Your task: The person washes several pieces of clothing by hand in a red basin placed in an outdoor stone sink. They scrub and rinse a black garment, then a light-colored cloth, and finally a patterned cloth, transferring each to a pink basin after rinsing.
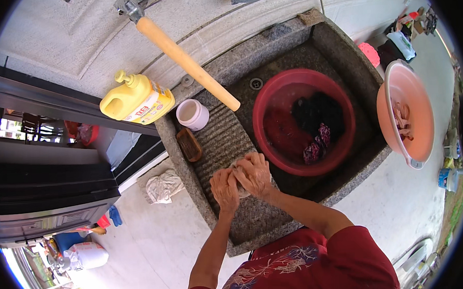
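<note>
Both my hands press on a small, light greyish cloth [243, 191] against the ribbed stone washboard [225, 131] of a stone sink. My left hand [225, 190] grips its left side with the fingers curled. Close beside it, my right hand [254, 175] bears down on the other side, fingers bent over the cloth. Most of the cloth is hidden under them. A wooden scrubbing brush [189, 144] lies up and left of my hands, below a pale pink cup [193, 114]. To the right, a red basin [259, 127] holds water and dark clothes [321, 116] with a pink-patterned piece.
A tap with a long tan tube [188, 63] reaches over the washboard. The yellow pump bottle [137, 100] stands at the sink's upper left corner. Beyond the right rim is a pink basin [421, 119] with a few items inside. A whitish cloth [163, 187] lies left of the sink.
</note>
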{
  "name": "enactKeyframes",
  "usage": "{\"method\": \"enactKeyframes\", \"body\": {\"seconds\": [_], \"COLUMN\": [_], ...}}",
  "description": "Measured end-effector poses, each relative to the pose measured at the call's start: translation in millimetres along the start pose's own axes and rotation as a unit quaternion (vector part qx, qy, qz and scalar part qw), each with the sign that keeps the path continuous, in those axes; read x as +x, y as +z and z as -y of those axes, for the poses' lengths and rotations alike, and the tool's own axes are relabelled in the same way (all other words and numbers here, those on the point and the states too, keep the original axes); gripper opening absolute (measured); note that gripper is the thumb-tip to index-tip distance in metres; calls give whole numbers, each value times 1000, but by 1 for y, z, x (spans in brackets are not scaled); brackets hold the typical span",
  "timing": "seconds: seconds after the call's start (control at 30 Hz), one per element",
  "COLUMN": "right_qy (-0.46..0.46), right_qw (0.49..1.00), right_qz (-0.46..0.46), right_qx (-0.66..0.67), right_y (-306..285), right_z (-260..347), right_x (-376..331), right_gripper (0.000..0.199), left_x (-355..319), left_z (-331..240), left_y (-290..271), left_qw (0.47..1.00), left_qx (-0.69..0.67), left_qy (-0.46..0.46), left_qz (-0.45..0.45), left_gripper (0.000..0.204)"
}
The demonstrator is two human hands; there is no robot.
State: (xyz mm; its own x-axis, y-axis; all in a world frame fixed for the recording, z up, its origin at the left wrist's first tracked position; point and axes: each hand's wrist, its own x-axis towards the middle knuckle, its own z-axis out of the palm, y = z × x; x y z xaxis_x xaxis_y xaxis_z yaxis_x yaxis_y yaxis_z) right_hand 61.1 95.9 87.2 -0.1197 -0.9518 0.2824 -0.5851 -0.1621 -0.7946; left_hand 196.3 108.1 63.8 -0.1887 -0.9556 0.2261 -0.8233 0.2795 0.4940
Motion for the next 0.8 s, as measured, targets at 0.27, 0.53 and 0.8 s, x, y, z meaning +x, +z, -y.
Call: {"method": "enactKeyframes", "body": {"seconds": [0.27,0.53,0.8], "right_qy": [-13,-49,-25], "right_qw": [967,994,983], "right_qz": [144,80,75], "right_qx": [-210,58,-166], "right_y": [39,-12,42], "right_z": [-20,-2,-21], "right_x": [74,-3,79], "right_gripper": [18,17,20], "left_x": [73,-1,78], "left_z": [0,-37,-6], "left_y": [11,-15,9], "left_qw": [991,993,980], "left_qx": [90,20,88], "left_qy": [-97,-120,-177], "left_qz": [-18,-10,17], "left_gripper": [21,24,28]}}
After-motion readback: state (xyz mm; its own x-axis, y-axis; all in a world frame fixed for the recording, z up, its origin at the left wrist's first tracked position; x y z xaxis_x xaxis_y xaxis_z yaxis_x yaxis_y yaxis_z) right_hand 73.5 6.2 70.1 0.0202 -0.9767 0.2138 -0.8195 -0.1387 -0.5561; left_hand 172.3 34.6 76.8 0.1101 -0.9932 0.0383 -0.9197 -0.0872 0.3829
